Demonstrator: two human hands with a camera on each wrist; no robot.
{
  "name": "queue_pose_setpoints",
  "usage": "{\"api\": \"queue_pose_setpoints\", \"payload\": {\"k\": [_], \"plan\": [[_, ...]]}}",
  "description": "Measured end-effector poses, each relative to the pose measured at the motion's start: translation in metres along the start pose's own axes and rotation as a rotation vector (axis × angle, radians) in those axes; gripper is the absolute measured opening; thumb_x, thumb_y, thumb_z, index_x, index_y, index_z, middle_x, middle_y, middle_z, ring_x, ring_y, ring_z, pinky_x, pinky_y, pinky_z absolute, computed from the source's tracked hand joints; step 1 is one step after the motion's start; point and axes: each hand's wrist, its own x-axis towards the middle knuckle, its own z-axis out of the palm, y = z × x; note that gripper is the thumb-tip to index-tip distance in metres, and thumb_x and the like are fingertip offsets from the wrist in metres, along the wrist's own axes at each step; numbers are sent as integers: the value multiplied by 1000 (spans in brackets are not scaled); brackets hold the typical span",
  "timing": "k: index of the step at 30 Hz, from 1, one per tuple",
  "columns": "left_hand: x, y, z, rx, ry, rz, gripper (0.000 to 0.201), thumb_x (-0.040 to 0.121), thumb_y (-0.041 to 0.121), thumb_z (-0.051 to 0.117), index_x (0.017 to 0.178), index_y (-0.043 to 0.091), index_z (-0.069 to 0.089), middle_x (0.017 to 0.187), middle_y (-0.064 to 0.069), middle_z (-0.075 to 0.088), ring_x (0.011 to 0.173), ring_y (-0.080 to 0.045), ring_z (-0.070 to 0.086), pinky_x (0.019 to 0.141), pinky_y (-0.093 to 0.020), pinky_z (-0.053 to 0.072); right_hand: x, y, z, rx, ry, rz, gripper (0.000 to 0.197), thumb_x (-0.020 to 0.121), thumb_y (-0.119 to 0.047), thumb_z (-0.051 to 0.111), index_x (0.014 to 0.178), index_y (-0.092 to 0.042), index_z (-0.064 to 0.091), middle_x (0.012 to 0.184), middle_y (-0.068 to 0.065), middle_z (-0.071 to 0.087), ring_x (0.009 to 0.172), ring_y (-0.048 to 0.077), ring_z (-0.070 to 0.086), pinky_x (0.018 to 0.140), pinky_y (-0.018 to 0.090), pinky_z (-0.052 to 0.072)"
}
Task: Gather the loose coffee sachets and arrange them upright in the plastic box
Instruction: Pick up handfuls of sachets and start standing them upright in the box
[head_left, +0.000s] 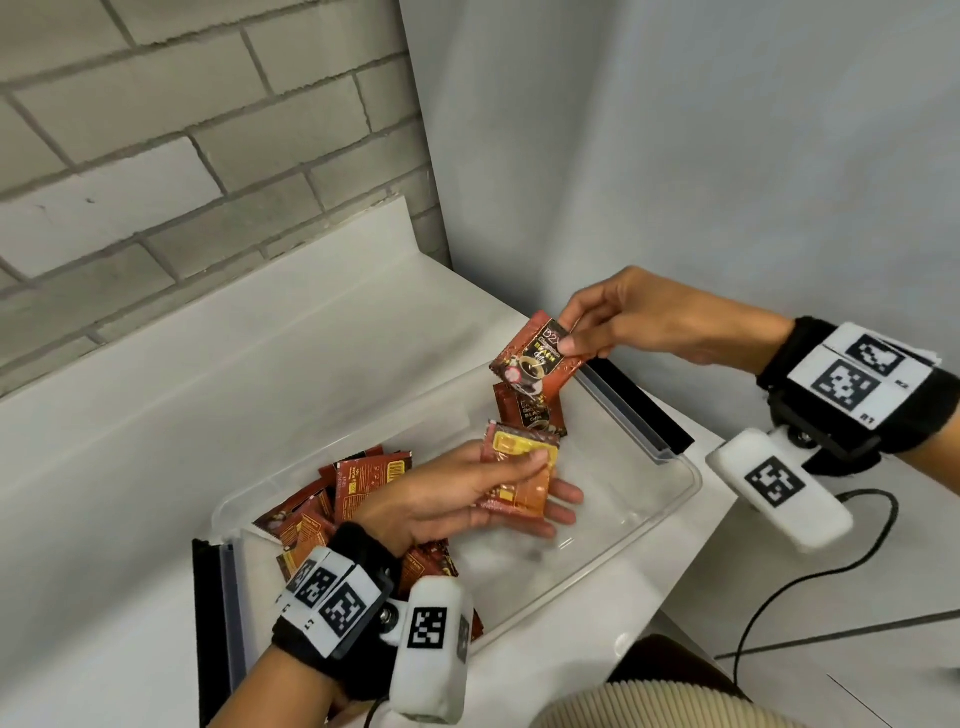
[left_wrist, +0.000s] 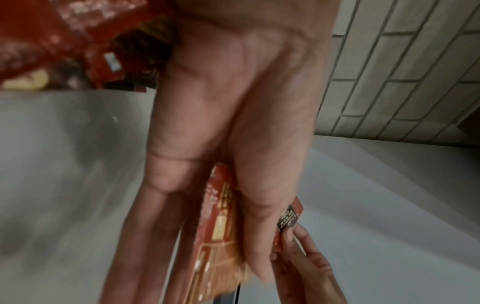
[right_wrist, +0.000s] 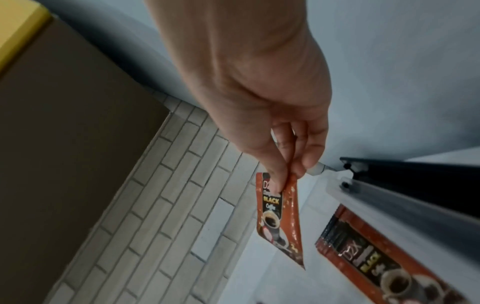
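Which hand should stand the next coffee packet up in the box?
Probably the right hand: it pinches one sachet by its top, hanging just above the upright sachet in the plastic box. The left hand holds its stack flat.

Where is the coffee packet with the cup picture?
Head view: the right hand pinches the sachet above the plastic box's far right end.

One clear plastic box sits with two black-edged lid flaps. Sachets: one red-brown foil sachet held aloft, one upright, a small stack and a heap too tangled to count.
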Motion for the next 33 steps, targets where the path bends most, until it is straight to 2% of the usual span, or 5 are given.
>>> {"api": "queue_pose_setpoints", "payload": {"k": [11, 17, 21, 27, 33], "plan": [[-3, -6, 14, 90, -275, -178, 22, 90, 29, 58, 97, 8, 62, 122, -22, 60, 107, -28, 65, 91, -44, 52, 12, -9, 38, -788, -204, -119, 10, 83, -20, 72, 92, -17, 68, 72, -14, 49, 73, 5, 47, 73, 26, 47], [0, -9, 16, 140, -337, -179, 26, 99, 23, 49, 110, 1, 55, 124, -24, 56, 108, -30, 63, 95, -48, 48, 6, -7, 42, -1012, -263, -154, 5, 83, -13, 66, 82, -14, 62, 74, -7, 48, 76, 16, 50, 51, 20, 31], [2, -10, 13, 120, -269, -150, 24, 99, 17, 46, 112, -1, 56, 124, -23, 61, 113, -37, 58, 97, -48, 48, 6, -5, 40, -1065, -264, -177, 9, 83, -17, 67, 80, -16, 58, 95, 7, 60, 81, 17, 48, 52, 20, 30], [5, -4, 6, 20, 2, -42, 18, 91, 15, 58, 105, 6, 64, 99, -12, 72, 92, -19, 69, 82, -28, 55, 5, -3, 40, -1111, -270, -133, 18, 82, -25, 70, 79, -20, 54, 93, -1, 43, 84, 17, 38, 68, 29, 36], [7, -1, 4, -30, 136, 11, 34, 79, 19, 64, 109, 4, 66, 93, -8, 73, 86, -16, 70, 78, -29, 58, 6, 0, 39, -1109, -258, -160, 17, 83, -26, 71, 93, -15, 65, 98, 0, 48, 81, 12, 34, 58, 22, 31]]}}
